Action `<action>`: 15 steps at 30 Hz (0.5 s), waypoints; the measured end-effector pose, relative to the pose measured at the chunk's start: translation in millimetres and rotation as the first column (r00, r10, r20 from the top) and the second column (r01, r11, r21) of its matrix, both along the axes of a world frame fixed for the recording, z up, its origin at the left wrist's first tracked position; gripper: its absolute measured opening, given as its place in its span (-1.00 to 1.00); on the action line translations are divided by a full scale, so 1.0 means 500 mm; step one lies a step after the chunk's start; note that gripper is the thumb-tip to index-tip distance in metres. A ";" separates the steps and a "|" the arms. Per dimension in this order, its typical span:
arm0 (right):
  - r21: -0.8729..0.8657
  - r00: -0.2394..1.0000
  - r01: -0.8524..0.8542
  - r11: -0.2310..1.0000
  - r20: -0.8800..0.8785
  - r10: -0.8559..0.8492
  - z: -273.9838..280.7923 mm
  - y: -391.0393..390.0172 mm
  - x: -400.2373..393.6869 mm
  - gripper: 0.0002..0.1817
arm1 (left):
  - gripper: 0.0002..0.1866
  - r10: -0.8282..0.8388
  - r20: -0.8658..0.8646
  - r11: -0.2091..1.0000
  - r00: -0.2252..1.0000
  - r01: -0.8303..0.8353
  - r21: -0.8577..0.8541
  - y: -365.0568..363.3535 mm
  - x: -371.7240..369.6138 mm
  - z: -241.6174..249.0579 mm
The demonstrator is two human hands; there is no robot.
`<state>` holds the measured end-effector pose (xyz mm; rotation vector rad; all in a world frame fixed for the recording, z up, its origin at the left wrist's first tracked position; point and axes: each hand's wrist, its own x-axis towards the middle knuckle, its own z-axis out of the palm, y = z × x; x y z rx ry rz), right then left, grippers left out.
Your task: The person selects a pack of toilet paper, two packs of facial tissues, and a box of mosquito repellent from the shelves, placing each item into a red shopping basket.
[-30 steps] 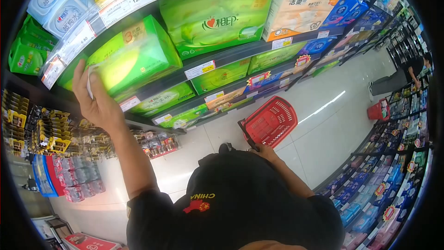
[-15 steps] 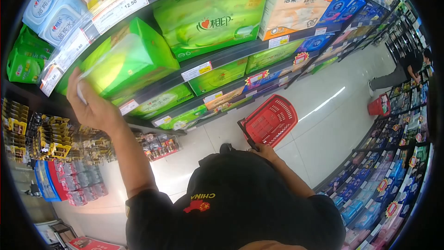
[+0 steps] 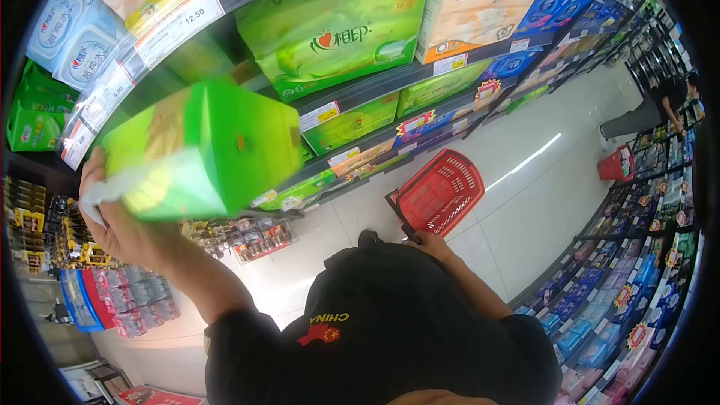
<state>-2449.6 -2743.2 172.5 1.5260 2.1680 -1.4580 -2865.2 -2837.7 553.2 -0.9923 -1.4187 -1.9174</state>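
My left hand (image 3: pixel 124 226) grips a bulky green pack of tissues (image 3: pixel 247 146) by its left end, out in front of the shelf edge. A white, paper-like piece (image 3: pixel 101 193), partly blurred, shows by the fingers of that hand. Down at my right side, my right hand (image 3: pixel 430 246) is wrapped round the dark handle of a red shopping basket (image 3: pixel 471 189). No goods show in the part of the basket I can see. Still standing on the shelf is a larger green tissue pack (image 3: pixel 337 34), with a peach-coloured pack (image 3: pixel 476 11) to its right.
Price labels (image 3: pixel 180 26) line the shelf edges. Blue wipes packs (image 3: pixel 56 22) sit at the upper left. Across the tiled aisle (image 3: pixel 517 202) another person (image 3: pixel 652 109) stands near a second red basket (image 3: pixel 616 165). Stocked shelves (image 3: pixel 622 292) run along the right.
The green tissue pack has come off the shelf, moving toward me and down in my left hand. My right hand and the basket have hardly moved.
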 end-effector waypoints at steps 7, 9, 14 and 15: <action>-0.037 0.999 -0.008 0.999 0.031 0.009 0.020 0.010 -0.003 -0.47 | -0.77 -0.231 -0.175 0.972 0.957 0.219 -0.086 0.004 0.011 -0.040; -0.036 1.000 -0.005 0.999 0.025 0.006 0.025 0.010 -0.002 -0.46 | -0.78 -0.277 -0.099 0.961 0.956 0.276 -0.028 0.035 0.058 -0.051; -0.034 1.000 -0.015 0.999 0.027 0.015 0.026 0.013 0.002 -0.43 | -0.87 -0.402 -0.041 0.900 0.915 0.387 -0.202 0.067 0.125 -0.090; -0.042 0.999 -0.017 0.999 0.031 0.018 0.032 0.012 0.002 -0.47 | -0.86 -0.425 -0.051 0.881 0.904 0.400 -0.253 0.070 0.135 -0.098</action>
